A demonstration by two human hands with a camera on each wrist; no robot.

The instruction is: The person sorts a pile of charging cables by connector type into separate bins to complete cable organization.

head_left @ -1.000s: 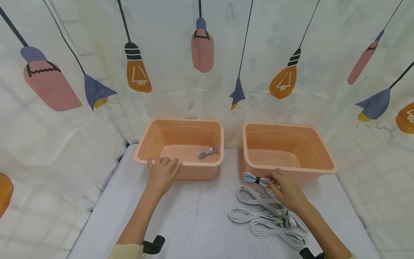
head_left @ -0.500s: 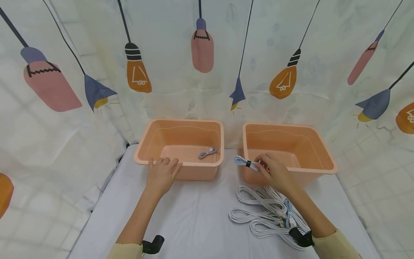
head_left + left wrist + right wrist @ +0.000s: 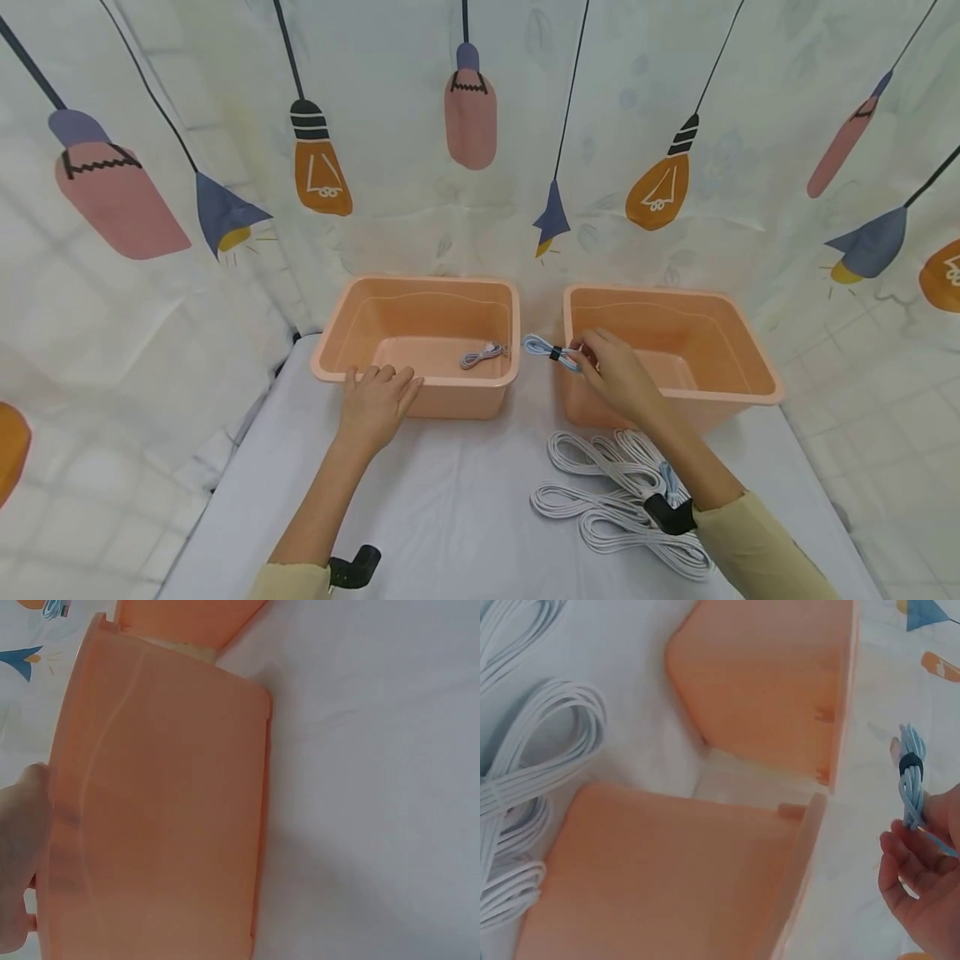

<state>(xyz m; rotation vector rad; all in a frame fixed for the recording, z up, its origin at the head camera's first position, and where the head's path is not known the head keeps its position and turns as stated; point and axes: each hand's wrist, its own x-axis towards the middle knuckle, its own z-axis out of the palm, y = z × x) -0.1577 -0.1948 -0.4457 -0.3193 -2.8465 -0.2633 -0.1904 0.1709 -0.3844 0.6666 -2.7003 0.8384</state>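
Observation:
Between the two bins, my right hand (image 3: 615, 371) pinches a small light-blue cable bundle (image 3: 911, 776) bound at its middle with a black strap. The bundle (image 3: 551, 350) is held up over the gap, its looped end pointing toward the left peach-coloured bin (image 3: 420, 400). My left hand (image 3: 375, 408) grips that bin's front rim, fingers hooked over it; in the left wrist view the hand (image 3: 22, 847) shows at the rim beside the bin's outer wall (image 3: 165, 810). Inside the left bin lies a small greyish cable bundle (image 3: 482, 357).
A second peach-coloured bin (image 3: 675, 400) stands on the right. Several coiled white cables (image 3: 600, 500) lie on the white-covered table (image 3: 450, 517) in front of it, partly under my right forearm. A lamp-patterned curtain (image 3: 405, 242) hangs behind the bins.
My right hand has carried the light-blue cable bundle up and leftward, from beside the right bin's front wall to the gap between the bins. The left hand stays on the rim.

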